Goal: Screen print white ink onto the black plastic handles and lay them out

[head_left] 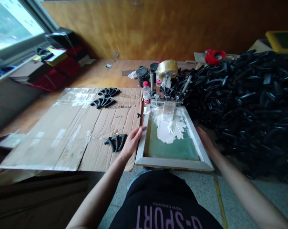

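Note:
A screen-printing frame [173, 163] with a pale wooden border and green mesh lies tilted in front of me, hinged at its far end. White ink [169, 128] and a clear squeegee [168, 110] sit on the mesh. My left hand [132, 141] grips the frame's left rail, fingers curled over its edge. My right hand [204, 140] rests against the right rail; its fingers are mostly hidden behind the frame. A small stack of black curved plastic parts [115, 142] lies just left of my left hand.
Flattened cardboard [70, 127] covers the table on the left, with two more groups of black parts [106, 97] at its far side. A huge heap of black parts [249, 105] fills the right. Bottles, jars and a tape roll [167, 68] stand behind the frame.

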A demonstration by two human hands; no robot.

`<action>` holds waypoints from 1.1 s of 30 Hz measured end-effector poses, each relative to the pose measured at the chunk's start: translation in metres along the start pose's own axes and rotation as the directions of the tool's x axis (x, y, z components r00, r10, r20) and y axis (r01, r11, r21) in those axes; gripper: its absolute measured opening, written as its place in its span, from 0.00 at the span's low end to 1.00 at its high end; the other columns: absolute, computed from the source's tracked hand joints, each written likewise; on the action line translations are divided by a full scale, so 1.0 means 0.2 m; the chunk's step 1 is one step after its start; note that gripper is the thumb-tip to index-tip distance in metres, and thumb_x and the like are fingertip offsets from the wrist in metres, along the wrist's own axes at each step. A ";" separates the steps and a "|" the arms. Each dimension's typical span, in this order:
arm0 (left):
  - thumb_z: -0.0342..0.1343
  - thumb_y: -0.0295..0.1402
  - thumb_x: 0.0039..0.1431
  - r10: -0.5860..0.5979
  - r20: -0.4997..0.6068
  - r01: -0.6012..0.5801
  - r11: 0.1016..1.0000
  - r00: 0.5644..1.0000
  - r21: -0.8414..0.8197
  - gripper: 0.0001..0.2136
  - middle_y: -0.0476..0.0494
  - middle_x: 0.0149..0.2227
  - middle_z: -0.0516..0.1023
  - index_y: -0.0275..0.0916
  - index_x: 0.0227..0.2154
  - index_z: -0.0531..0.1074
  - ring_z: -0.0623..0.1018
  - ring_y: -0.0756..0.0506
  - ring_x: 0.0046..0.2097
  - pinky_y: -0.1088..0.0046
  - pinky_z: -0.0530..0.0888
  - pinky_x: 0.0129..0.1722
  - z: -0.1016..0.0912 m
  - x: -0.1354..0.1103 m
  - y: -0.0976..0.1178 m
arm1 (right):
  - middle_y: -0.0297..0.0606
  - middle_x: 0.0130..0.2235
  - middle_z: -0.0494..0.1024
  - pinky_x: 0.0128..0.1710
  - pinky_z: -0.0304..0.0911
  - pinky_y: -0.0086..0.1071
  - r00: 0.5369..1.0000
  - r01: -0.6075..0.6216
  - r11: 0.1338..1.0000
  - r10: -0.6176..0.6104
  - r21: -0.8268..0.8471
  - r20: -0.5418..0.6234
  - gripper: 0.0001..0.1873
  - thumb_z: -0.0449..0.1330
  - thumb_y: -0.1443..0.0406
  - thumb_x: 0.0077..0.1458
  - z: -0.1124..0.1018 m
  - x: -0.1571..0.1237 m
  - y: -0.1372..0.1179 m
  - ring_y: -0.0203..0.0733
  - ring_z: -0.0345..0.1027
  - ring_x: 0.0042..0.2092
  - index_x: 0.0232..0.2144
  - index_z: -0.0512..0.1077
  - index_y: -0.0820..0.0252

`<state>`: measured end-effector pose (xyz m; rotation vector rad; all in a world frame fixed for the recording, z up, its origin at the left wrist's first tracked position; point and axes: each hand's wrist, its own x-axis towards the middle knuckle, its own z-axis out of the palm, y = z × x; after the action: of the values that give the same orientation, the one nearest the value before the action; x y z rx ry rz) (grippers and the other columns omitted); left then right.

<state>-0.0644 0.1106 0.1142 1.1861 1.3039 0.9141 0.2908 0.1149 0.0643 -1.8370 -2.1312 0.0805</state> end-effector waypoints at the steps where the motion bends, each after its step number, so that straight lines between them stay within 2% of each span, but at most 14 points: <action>1: 0.53 0.52 0.59 -0.049 0.017 0.048 0.999 0.999 0.025 0.28 0.47 0.33 0.76 0.38 0.56 0.71 0.70 0.51 0.29 0.77 0.65 0.26 0.00 -0.01 -0.09 | 0.46 0.43 0.78 0.42 0.71 0.38 0.999 -0.015 1.000 0.015 0.010 -0.037 0.21 0.49 0.67 0.62 -0.03 0.06 0.00 0.46 0.72 0.42 0.54 0.72 0.66; 4: 0.54 0.48 0.59 -0.096 0.026 0.092 0.988 0.995 0.126 0.33 0.51 0.28 0.72 0.42 0.65 0.58 0.66 0.52 0.26 0.78 0.61 0.25 0.03 0.01 -0.32 | 0.51 0.57 0.68 0.54 0.65 0.43 0.984 0.064 0.998 -0.061 0.011 -0.164 0.28 0.56 0.69 0.58 -0.07 0.27 -0.13 0.51 0.66 0.55 0.61 0.64 0.62; 6: 0.52 0.46 0.61 -0.077 0.007 0.074 0.978 0.997 0.197 0.32 0.52 0.27 0.70 0.42 0.66 0.56 0.66 0.52 0.26 0.78 0.62 0.27 0.04 0.03 -0.42 | 0.51 0.60 0.64 0.57 0.61 0.46 0.974 0.172 0.985 -0.173 -0.025 -0.148 0.30 0.60 0.68 0.56 -0.06 0.41 -0.27 0.54 0.61 0.58 0.60 0.63 0.61; 9: 0.51 0.45 0.62 -0.078 0.002 0.075 0.963 0.997 0.260 0.31 0.51 0.29 0.71 0.42 0.66 0.56 0.69 0.51 0.29 0.77 0.64 0.30 0.05 0.06 -0.48 | 0.48 0.49 0.74 0.50 0.63 0.41 0.970 0.238 0.970 -0.236 -0.042 0.054 0.18 0.62 0.66 0.56 0.01 0.49 -0.43 0.51 0.66 0.50 0.49 0.70 0.62; 12: 0.50 0.46 0.62 -0.115 0.010 0.108 0.955 0.993 0.277 0.31 0.49 0.31 0.73 0.42 0.66 0.57 0.70 0.50 0.32 0.76 0.65 0.31 0.05 0.07 -0.48 | 0.44 0.37 0.76 0.41 0.62 0.35 0.936 0.301 0.952 -0.286 -0.046 0.206 0.03 0.59 0.68 0.58 0.07 0.39 -0.48 0.46 0.67 0.41 0.36 0.72 0.62; 14: 0.50 0.47 0.62 -0.133 0.005 0.127 0.956 0.991 0.265 0.30 0.49 0.32 0.73 0.42 0.65 0.58 0.71 0.49 0.32 0.75 0.66 0.31 0.05 0.06 -0.47 | 0.43 0.34 0.75 0.38 0.60 0.34 0.875 0.446 0.894 -0.427 -0.039 0.231 0.06 0.54 0.72 0.59 0.06 0.27 -0.47 0.45 0.67 0.40 0.33 0.71 0.62; 17: 0.50 0.47 0.61 -0.141 -0.002 0.137 0.960 0.990 0.243 0.30 0.49 0.31 0.73 0.42 0.65 0.59 0.71 0.49 0.32 0.75 0.66 0.31 0.05 0.06 -0.48 | 0.41 0.33 0.74 0.33 0.56 0.32 0.707 0.677 0.735 -0.663 0.033 0.249 0.10 0.51 0.75 0.59 0.00 0.12 -0.44 0.43 0.65 0.39 0.32 0.71 0.62; 19: 0.51 0.48 0.61 -0.139 -0.001 0.135 0.965 0.990 0.226 0.31 0.49 0.31 0.73 0.41 0.65 0.59 0.71 0.49 0.31 0.75 0.66 0.30 0.05 0.06 -0.48 | 0.39 0.32 0.74 0.31 0.55 0.32 0.636 0.731 0.676 -0.725 0.094 0.266 0.08 0.54 0.74 0.58 -0.05 0.10 -0.43 0.41 0.65 0.37 0.30 0.71 0.60; 20: 0.51 0.47 0.61 -0.135 0.000 0.132 0.968 0.991 0.213 0.31 0.48 0.31 0.73 0.40 0.64 0.59 0.71 0.49 0.30 0.75 0.66 0.30 0.05 0.06 -0.49 | 0.37 0.31 0.74 0.31 0.54 0.32 0.641 0.722 0.683 -0.720 0.108 0.265 0.06 0.56 0.72 0.57 -0.05 0.11 -0.43 0.41 0.64 0.36 0.30 0.70 0.60; 24: 0.52 0.47 0.60 -0.122 -0.001 0.120 0.978 0.993 0.170 0.31 0.49 0.30 0.73 0.39 0.64 0.60 0.72 0.49 0.31 0.75 0.66 0.30 0.05 0.06 -0.48 | 0.40 0.34 0.75 0.34 0.57 0.33 0.792 0.604 0.797 -0.601 0.009 0.112 0.07 0.55 0.73 0.58 0.01 0.10 -0.43 0.43 0.65 0.39 0.33 0.73 0.61; 26: 0.53 0.47 0.59 -0.124 -0.002 0.123 0.980 0.992 0.155 0.31 0.49 0.30 0.73 0.39 0.63 0.61 0.72 0.49 0.31 0.75 0.67 0.30 0.05 0.06 -0.47 | 0.42 0.36 0.76 0.37 0.58 0.34 0.769 0.639 0.769 -0.638 -0.018 0.034 0.11 0.51 0.73 0.60 0.05 0.05 -0.44 0.44 0.65 0.41 0.38 0.73 0.63; 29: 0.54 0.48 0.58 -0.137 0.002 0.136 0.982 0.991 0.130 0.32 0.50 0.29 0.72 0.38 0.63 0.61 0.71 0.49 0.30 0.75 0.66 0.29 0.05 0.05 -0.45 | 0.42 0.36 0.76 0.36 0.60 0.34 0.722 0.685 0.724 -0.689 0.073 0.057 0.10 0.53 0.72 0.60 0.07 -0.01 -0.45 0.44 0.66 0.40 0.38 0.74 0.63; 31: 0.54 0.48 0.58 -0.149 0.006 0.147 0.982 0.989 0.119 0.33 0.49 0.29 0.73 0.38 0.64 0.60 0.71 0.50 0.28 0.76 0.66 0.27 0.05 0.04 -0.41 | 0.40 0.35 0.76 0.36 0.61 0.33 0.773 0.614 0.778 -0.627 0.134 0.096 0.07 0.57 0.69 0.60 0.03 0.06 -0.47 0.43 0.67 0.39 0.40 0.74 0.61; 33: 0.55 0.49 0.58 -0.161 0.024 0.158 0.983 0.987 0.093 0.35 0.50 0.29 0.74 0.39 0.65 0.57 0.70 0.51 0.26 0.77 0.64 0.25 0.04 0.03 -0.35 | 0.38 0.36 0.77 0.38 0.62 0.33 0.851 0.502 0.855 -0.515 0.129 0.104 0.14 0.61 0.65 0.59 -0.03 0.20 -0.50 0.44 0.68 0.41 0.48 0.73 0.56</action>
<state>-0.0655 0.1012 0.0441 1.1426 1.4058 0.7236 0.1918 0.1368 0.1036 -1.1853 -2.5866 0.1836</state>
